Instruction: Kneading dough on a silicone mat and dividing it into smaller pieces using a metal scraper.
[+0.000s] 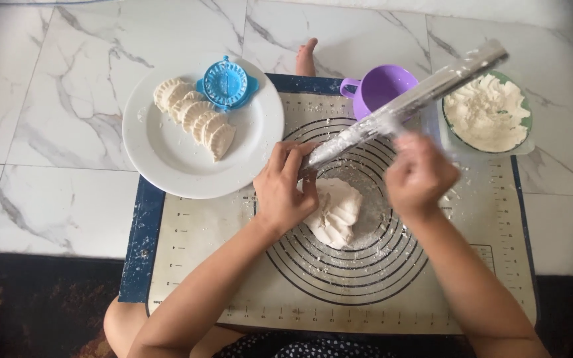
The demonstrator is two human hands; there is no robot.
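Left hand (286, 189): fingers closed around the lower end of the rolling pin (406, 106).
Right hand (420, 174): blurred, fingers curled against the pin's middle; grip unclear.
Rolling pin: metallic, floured, tilted up toward 2 o'clock.
Dough (336, 212): lump at mat (193, 245) centre, just under the hands.
Plate (167, 159): 10 o'clock, holding folded dumplings (197, 116) and blue press (225, 83).
Flour bowl (489, 109): 2 o'clock.
Purple cup (379, 86): 12 o'clock.
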